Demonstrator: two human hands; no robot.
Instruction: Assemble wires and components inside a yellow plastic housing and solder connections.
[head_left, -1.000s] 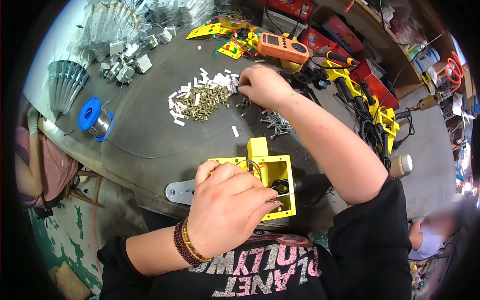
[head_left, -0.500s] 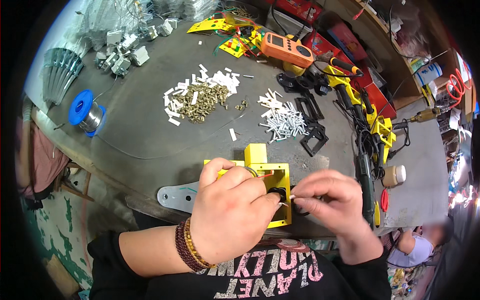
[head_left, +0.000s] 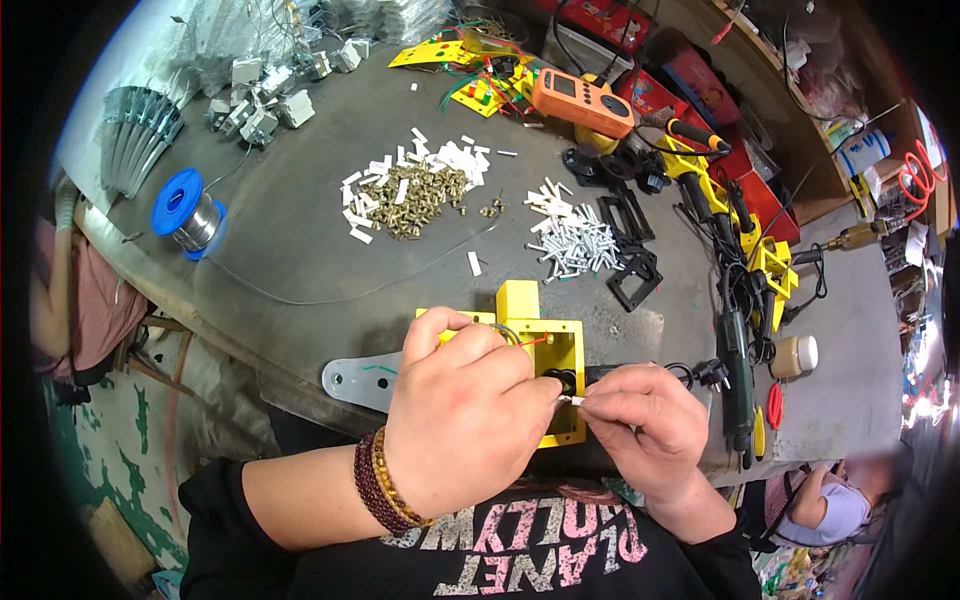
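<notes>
Pinching apparent wire end [head_left: 564, 398] in left hand [head_left: 470, 400], small white piece [head_left: 577, 401] in right hand [head_left: 650, 425]; held nearly tip to tip over yellow box [head_left: 568, 350], likely for steady alignment.

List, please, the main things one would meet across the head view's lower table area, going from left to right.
Blue spool, grey metal plate, left hand, small white piece, right hand, dark long tool, lidded jar.
</notes>
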